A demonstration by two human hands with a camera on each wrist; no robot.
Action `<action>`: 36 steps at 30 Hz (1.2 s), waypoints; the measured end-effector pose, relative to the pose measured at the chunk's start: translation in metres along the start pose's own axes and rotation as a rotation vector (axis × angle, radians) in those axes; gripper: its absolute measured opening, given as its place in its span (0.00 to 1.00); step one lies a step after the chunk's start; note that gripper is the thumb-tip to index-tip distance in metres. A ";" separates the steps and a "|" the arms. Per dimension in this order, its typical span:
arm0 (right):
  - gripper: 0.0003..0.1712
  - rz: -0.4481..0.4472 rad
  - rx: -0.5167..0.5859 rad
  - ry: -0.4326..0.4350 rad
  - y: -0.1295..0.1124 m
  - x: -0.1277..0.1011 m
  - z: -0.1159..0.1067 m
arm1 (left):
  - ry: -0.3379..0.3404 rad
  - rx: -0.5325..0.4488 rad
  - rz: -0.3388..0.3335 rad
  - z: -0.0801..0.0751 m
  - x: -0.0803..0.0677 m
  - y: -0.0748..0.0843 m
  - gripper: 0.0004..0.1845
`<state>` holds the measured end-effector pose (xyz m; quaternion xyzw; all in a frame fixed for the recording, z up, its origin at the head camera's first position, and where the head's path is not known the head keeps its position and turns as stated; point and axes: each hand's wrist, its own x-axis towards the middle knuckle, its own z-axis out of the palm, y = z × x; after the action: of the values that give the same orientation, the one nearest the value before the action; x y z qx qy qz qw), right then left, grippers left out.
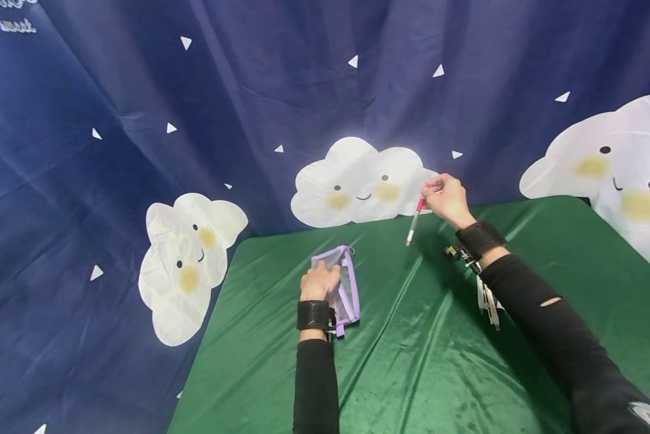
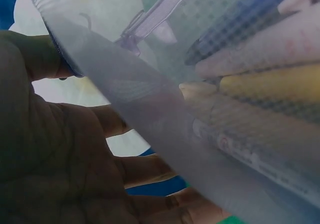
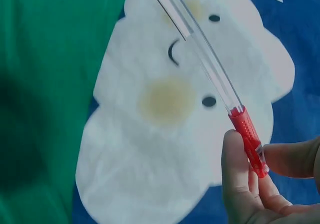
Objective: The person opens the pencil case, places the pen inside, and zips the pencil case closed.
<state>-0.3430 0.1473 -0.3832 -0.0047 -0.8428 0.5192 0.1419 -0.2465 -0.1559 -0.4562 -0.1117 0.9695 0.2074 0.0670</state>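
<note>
A clear pencil pouch point(image 1: 342, 283) with purple trim lies on the green tablecloth point(image 1: 412, 361). My left hand point(image 1: 319, 281) grips its near edge. In the left wrist view the pouch point(image 2: 235, 103) fills the frame, with pens showing through its clear wall, and my left hand's fingers point(image 2: 135, 169) curl beneath it. My right hand point(image 1: 447, 198) is raised at the table's far edge and pinches the red grip end of a clear pen point(image 1: 414, 222), which hangs down and to the left. The right wrist view shows the pen point(image 3: 215, 73) held between thumb and fingertips point(image 3: 235, 159).
A dark blue backdrop point(image 1: 140, 120) printed with smiling white clouds hangs right behind the table. The table's left edge point(image 1: 205, 337) runs close to my left arm. Green cloth stretches out in front and to the right.
</note>
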 end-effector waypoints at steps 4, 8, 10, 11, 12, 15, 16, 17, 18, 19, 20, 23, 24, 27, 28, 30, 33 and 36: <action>0.13 0.033 0.174 -0.051 -0.005 0.001 0.023 | -0.001 0.005 0.009 0.000 0.001 0.001 0.32; 0.13 0.064 0.254 -0.094 -0.008 0.000 0.044 | -0.002 0.008 0.017 0.000 0.002 0.001 0.32; 0.14 0.090 0.281 -0.116 -0.009 -0.002 0.054 | -0.006 0.008 0.021 -0.001 0.003 0.000 0.33; 0.14 0.100 0.295 -0.132 -0.009 -0.003 0.059 | -0.009 0.009 0.022 -0.001 0.003 0.000 0.33; 0.14 0.111 0.310 -0.148 -0.009 -0.005 0.064 | -0.009 0.010 0.022 -0.001 0.004 0.000 0.33; 0.14 0.137 0.340 -0.197 -0.010 -0.011 0.080 | -0.008 0.013 0.019 -0.001 0.003 0.000 0.33; 0.14 0.143 0.342 -0.217 -0.009 -0.013 0.085 | -0.006 0.015 0.018 -0.001 0.003 0.000 0.33; 0.14 0.150 0.343 -0.235 -0.009 -0.016 0.089 | -0.004 0.016 0.017 -0.001 0.003 0.000 0.33; 0.14 0.158 0.344 -0.252 -0.008 -0.017 0.094 | -0.003 0.017 0.015 -0.001 0.003 0.000 0.33; 0.14 0.163 0.341 -0.268 -0.008 -0.019 0.098 | -0.003 0.019 0.015 -0.001 0.002 0.001 0.33; 0.14 0.162 0.338 -0.281 -0.007 -0.021 0.101 | -0.002 0.020 0.016 -0.002 0.002 0.001 0.33; 0.15 0.155 0.319 -0.310 -0.004 -0.026 0.110 | 0.000 0.017 0.022 -0.001 0.002 0.002 0.33; 0.15 0.152 0.313 -0.321 -0.004 -0.028 0.112 | -0.001 0.019 0.024 -0.001 0.002 0.002 0.33; 0.15 0.152 0.320 -0.359 -0.001 -0.034 0.121 | -0.001 0.022 0.025 0.000 0.003 0.003 0.33; 0.15 0.154 0.323 -0.370 -0.001 -0.036 0.124 | -0.002 0.024 0.021 0.000 0.003 0.003 0.33; 0.14 0.149 0.331 -0.395 0.000 -0.039 0.131 | -0.005 0.023 0.017 0.001 0.004 0.003 0.33; 0.13 0.134 0.320 -0.423 0.001 -0.045 0.141 | -0.007 0.024 0.012 0.002 0.004 0.002 0.33; 0.13 0.112 0.295 -0.451 0.001 -0.050 0.150 | 0.003 0.022 0.010 0.002 0.005 0.002 0.33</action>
<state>-0.3318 0.0085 -0.4591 0.0851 -0.7667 0.6314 -0.0790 -0.2512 -0.1543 -0.4577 -0.1067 0.9724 0.1970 0.0658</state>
